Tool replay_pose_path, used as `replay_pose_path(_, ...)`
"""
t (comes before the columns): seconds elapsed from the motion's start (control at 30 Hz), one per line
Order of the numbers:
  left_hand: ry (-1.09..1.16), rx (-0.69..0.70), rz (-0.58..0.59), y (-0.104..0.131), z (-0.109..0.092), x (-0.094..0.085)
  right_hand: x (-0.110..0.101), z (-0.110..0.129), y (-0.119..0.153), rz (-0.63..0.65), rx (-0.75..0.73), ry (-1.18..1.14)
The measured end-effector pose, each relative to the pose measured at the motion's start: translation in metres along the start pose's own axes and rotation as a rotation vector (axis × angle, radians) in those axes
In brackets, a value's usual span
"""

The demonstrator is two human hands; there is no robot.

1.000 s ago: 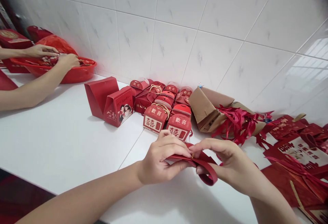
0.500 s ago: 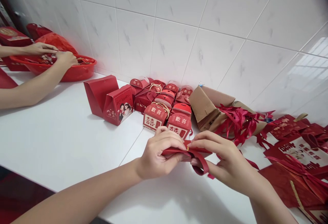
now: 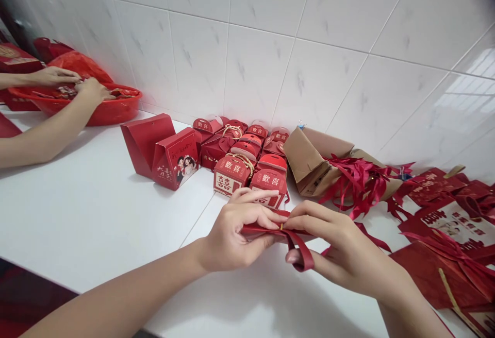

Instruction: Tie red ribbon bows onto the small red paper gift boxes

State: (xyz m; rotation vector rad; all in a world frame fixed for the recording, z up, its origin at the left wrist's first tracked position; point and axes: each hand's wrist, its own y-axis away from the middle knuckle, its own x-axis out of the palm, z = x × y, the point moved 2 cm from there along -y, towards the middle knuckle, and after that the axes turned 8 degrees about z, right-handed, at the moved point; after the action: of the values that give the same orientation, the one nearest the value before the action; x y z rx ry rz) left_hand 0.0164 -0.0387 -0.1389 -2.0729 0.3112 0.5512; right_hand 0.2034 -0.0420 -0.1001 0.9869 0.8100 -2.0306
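Observation:
In front of me both hands are closed on a red gift box (image 3: 253,231), mostly hidden by my fingers. My left hand (image 3: 234,232) pinches its upper edge from the left, thumb below and fingers on top. The fingertips of my right hand (image 3: 338,245) press at the same edge, beside a small yellow piece (image 3: 282,226). A dark red strap (image 3: 305,258) loops down from the box, past my right thumb. Just behind my hands stand small red candy boxes (image 3: 232,170), several with rope or ribbon handles.
Two folded red boxes (image 3: 166,168) stand left of the group. Cardboard (image 3: 305,160) with magenta ribbons (image 3: 359,183) lies right, beside flat red bags (image 3: 441,271). A co-worker's hands (image 3: 91,93) reach into a red basin (image 3: 119,108). A tiled wall (image 3: 266,70) backs the white table (image 3: 96,224).
The view has shifted slightly. My left index finger has straightened a little over the box, and the strap loop hangs slightly lower. Both hands keep their hold.

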Motion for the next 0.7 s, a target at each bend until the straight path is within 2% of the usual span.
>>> replay_pose_path(0.3,0.117,-0.137,-0.067,0.000,0.002,-0.002,0.003,-0.003,-0.003,-0.035,0.014,0.017)
replay_pose_path(0.53,0.400,-0.272,-0.116,0.005,0.001,0.003,0.008,-0.003,-0.003,-0.046,-0.023,0.044)
replay_pose_path(0.7,0.311,-0.289,-0.168,0.005,-0.002,0.000,0.011,-0.003,-0.006,-0.061,-0.024,0.046)
